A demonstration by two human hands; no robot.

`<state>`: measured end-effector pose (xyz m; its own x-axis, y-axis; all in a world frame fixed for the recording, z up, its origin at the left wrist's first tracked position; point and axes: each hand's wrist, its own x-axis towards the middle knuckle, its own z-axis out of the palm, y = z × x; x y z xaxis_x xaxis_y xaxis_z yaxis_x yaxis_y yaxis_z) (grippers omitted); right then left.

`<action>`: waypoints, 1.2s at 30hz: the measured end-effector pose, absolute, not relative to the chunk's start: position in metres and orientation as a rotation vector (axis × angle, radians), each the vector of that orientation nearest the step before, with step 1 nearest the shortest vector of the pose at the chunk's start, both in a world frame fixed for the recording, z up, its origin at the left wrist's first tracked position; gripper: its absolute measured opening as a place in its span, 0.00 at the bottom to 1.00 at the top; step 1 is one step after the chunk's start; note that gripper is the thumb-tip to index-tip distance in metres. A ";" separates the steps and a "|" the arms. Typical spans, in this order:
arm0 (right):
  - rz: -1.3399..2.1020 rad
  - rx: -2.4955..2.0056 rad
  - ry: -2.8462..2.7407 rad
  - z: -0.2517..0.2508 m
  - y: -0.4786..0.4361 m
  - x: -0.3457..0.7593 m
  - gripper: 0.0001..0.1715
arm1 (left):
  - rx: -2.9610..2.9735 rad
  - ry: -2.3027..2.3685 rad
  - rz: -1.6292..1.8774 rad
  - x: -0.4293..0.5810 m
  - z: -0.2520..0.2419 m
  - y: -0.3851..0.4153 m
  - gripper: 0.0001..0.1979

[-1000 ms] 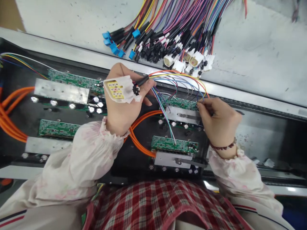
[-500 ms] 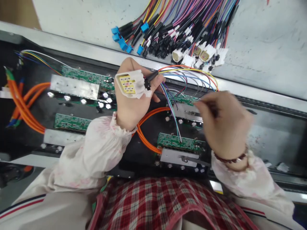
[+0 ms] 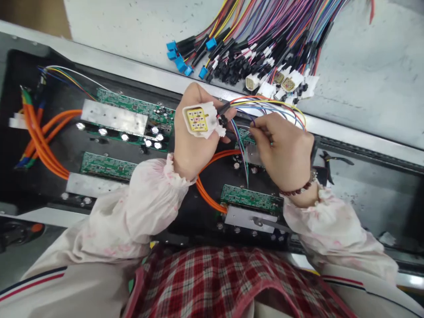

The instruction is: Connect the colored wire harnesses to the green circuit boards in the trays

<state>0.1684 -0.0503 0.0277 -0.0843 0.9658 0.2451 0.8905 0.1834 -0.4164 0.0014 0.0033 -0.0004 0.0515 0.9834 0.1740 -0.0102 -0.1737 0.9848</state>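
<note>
Here, circuit boards inside black tray

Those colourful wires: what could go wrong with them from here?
The thin wires overlap in loose loops near the right hand, so they might tangle. The left hand holds them beside the white connector, so a hard tug could perhaps strain that end.

Across from you, the pale grey tabletop carries a fanned bundle of wire harnesses, their blue, black and white connectors pointing your way. Nearer you, a long black casing bears green circuit boards, metal plates and looped orange cables, and black pliers lie on the grey surface to your right.
</note>
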 end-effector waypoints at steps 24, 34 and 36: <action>0.339 -1.768 -2.017 0.019 -0.042 0.167 0.06 | 1.354 1.230 1.266 0.002 0.008 0.003 0.19; 0.333 -1.813 -2.059 0.017 -0.041 0.166 0.07 | 1.320 1.235 1.250 0.005 0.014 -0.002 0.18; 0.347 -1.828 -2.062 0.019 -0.042 0.165 0.07 | 1.326 1.219 1.267 0.004 0.013 -0.002 0.18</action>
<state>0.1649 -0.0418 0.0190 -0.0966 0.9898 0.1050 0.9008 0.1319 -0.4137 0.0039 -0.0017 0.0129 -0.0137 0.9944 0.1045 0.0659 -0.1034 0.9925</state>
